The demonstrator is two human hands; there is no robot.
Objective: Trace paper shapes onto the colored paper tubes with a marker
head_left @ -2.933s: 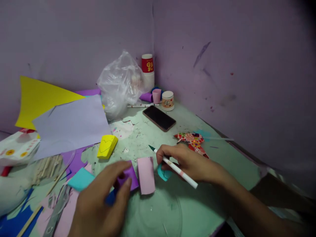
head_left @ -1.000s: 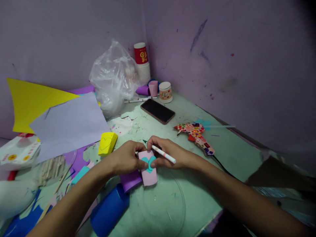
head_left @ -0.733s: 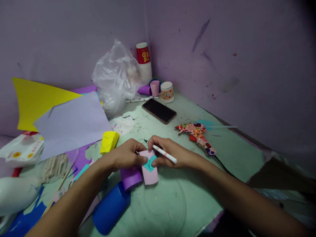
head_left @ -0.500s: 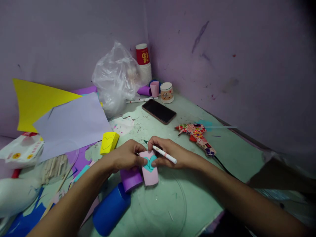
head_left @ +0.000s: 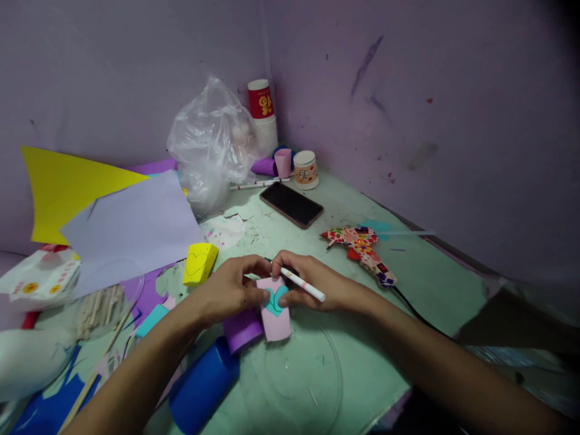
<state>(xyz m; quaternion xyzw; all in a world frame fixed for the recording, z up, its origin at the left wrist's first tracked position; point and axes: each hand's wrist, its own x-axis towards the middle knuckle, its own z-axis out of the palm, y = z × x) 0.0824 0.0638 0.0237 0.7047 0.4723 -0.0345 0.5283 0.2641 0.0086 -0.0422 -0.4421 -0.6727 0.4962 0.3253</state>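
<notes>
A small pink foam piece [head_left: 276,328] with a teal heart [head_left: 275,309] on its face is pinched between both hands. My left hand [head_left: 235,284] grips its left side, thumb on the heart. My right hand [head_left: 308,281] has its thumb on the heart's right side and also holds a white marker [head_left: 302,284]. The marker slants, its tip end mostly hidden by the fingers. Just below my left hand lies a purple foam roll [head_left: 243,331], and a blue foam roll [head_left: 205,385] is beside it. A yellow foam piece [head_left: 200,264] with a drawn heart stands left of my left hand.
A floral-patterned glue gun [head_left: 360,246] lies to the right, its cord running off. Behind the hands are a phone [head_left: 292,205], a decorated paper cup [head_left: 306,170], stacked cups [head_left: 263,115] and a plastic bag [head_left: 211,145]. Coloured sheets [head_left: 136,223] and scraps cover the left side.
My left index finger has lifted and stretched toward the right fingertips, and the marker's dark tip is now mostly covered. The pink piece stays nearly in place.
</notes>
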